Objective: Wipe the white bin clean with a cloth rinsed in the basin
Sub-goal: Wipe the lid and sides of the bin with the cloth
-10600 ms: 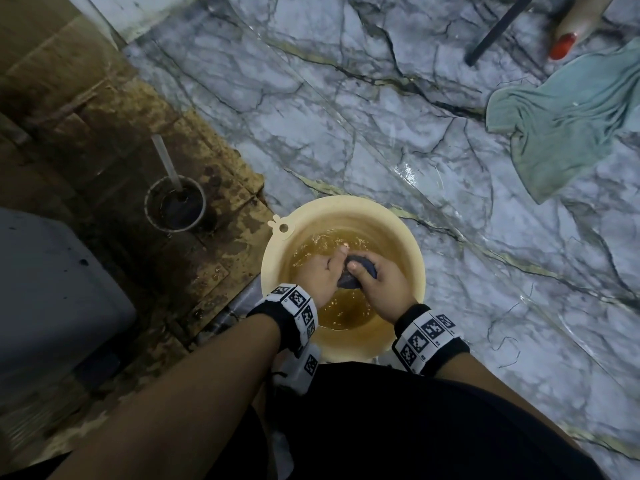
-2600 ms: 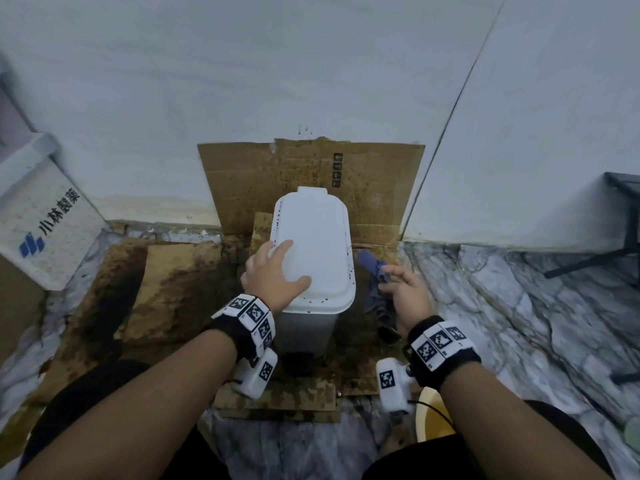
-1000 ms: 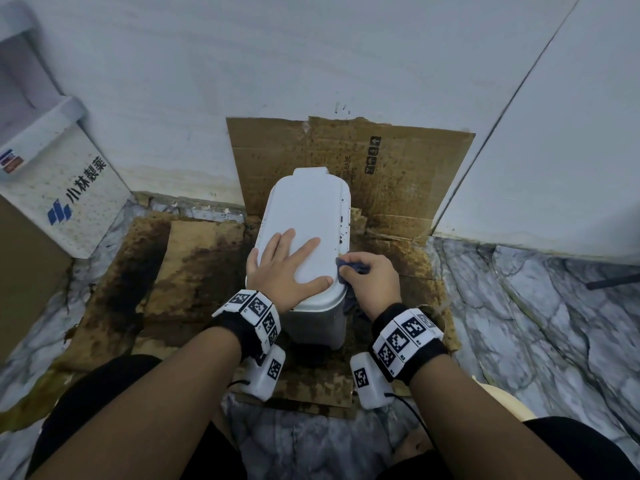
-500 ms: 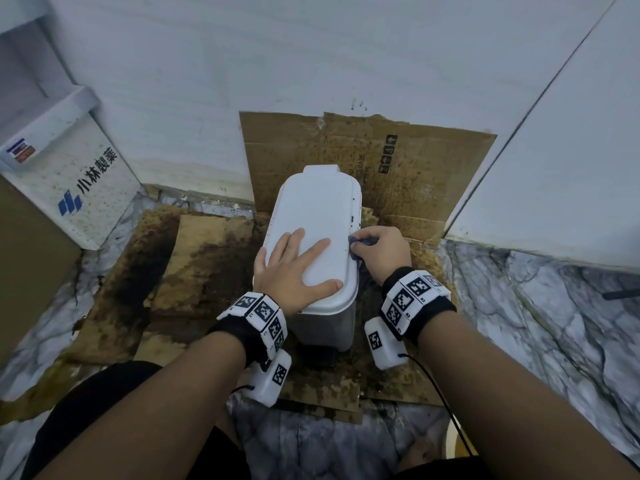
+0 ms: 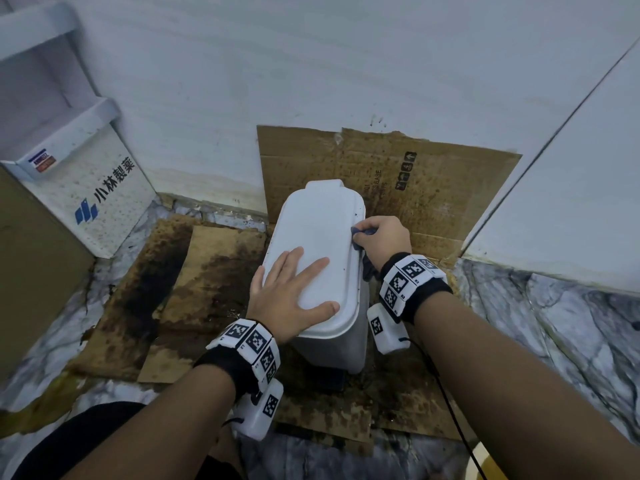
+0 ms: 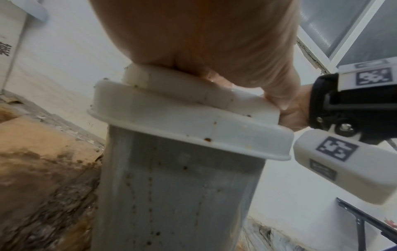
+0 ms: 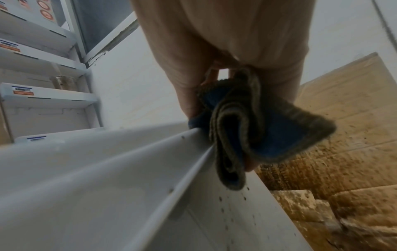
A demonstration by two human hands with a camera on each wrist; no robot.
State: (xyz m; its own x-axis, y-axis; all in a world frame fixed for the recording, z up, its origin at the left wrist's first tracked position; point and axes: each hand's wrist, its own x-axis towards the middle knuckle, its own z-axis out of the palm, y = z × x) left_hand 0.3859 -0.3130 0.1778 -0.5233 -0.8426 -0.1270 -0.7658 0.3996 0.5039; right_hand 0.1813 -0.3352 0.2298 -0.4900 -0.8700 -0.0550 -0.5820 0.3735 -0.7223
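The white bin (image 5: 322, 233) stands with its lid down on stained cardboard by the wall; brown specks dot its front (image 6: 176, 186) and side (image 7: 225, 212). My left hand (image 5: 294, 296) lies flat on the near part of the lid, fingers straight and spread. My right hand (image 5: 381, 237) grips a folded dark blue cloth (image 5: 362, 232) against the lid's right rim, about halfway along it. In the right wrist view the cloth (image 7: 247, 129) hangs bunched from my fingers over the rim edge. Only a sliver of the yellow basin (image 5: 485, 471) shows at the bottom right.
Stained cardboard (image 5: 433, 188) leans on the wall behind the bin, and more cardboard (image 5: 166, 292) covers the floor to its left. A white printed box (image 5: 86, 192) stands at the left under white shelves (image 7: 43, 95). Marble floor (image 5: 554, 323) runs to the right.
My right hand has slid the cloth farther along the lid's right rim, away from me. The left hand stays flat on the lid. The head view has shifted a little.
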